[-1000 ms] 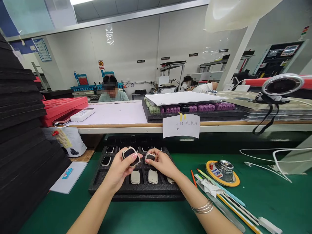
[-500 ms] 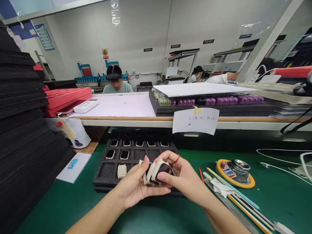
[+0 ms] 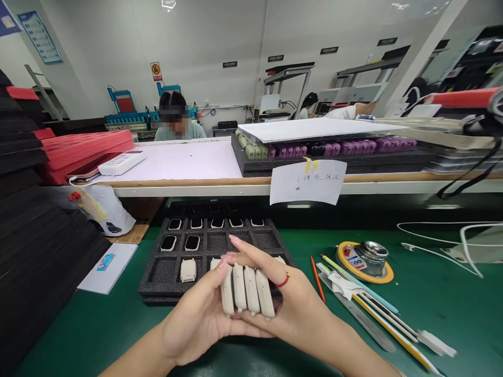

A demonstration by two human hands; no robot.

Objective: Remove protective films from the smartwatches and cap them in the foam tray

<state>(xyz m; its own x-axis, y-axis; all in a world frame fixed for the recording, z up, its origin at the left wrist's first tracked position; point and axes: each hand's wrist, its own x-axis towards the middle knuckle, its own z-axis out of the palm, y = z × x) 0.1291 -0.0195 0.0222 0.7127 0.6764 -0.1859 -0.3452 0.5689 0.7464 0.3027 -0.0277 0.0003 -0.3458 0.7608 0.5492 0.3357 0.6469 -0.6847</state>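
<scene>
— What's the setting?
— A workshop with a green tabletop (image 3: 432,309); a black foam tray (image 3: 157,280) lies at its near middle, some pockets holding watch cases.
— And the hands?
— The left hand (image 3: 196,319) and right hand (image 3: 288,309) meet just in front of the tray, fingers (image 3: 239,246) clamped on a row of four beige watch cases (image 3: 247,288) standing on edge between the palms.
— Anything nearby?
— A tape roll (image 3: 348,259) and pencils (image 3: 353,293) lie to the right.

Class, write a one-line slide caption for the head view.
Left hand and right hand press four watch cases together above a foam tray.
</scene>
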